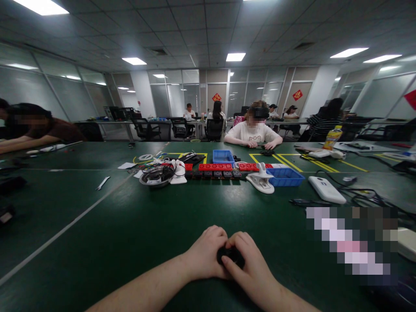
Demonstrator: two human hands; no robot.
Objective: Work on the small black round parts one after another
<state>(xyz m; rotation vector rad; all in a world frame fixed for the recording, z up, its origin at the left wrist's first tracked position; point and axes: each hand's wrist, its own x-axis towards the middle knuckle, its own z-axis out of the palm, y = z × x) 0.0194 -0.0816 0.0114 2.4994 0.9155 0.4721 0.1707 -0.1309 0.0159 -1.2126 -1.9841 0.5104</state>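
Note:
A small black rounded object [234,256] lies between my two hands, just above or on the green tabletop [156,229]. What kind of thing it is, I cannot make out, since fingers cover much of it. My left hand [209,250] is closed against its left side, with the fingers curled over toward the back. From the right, my right hand [248,258] grips it, the thumb along the near side and the fingers bent over the top. The two hands touch or nearly touch at the far side.
Ahead stand red and black power sockets [216,167], a metal bowl of cables [156,177], a white clip stand [261,180] and a blue bin [286,177]. A wrench [103,183] lies left, a white power bank [326,190] right. A person [253,130] sits opposite.

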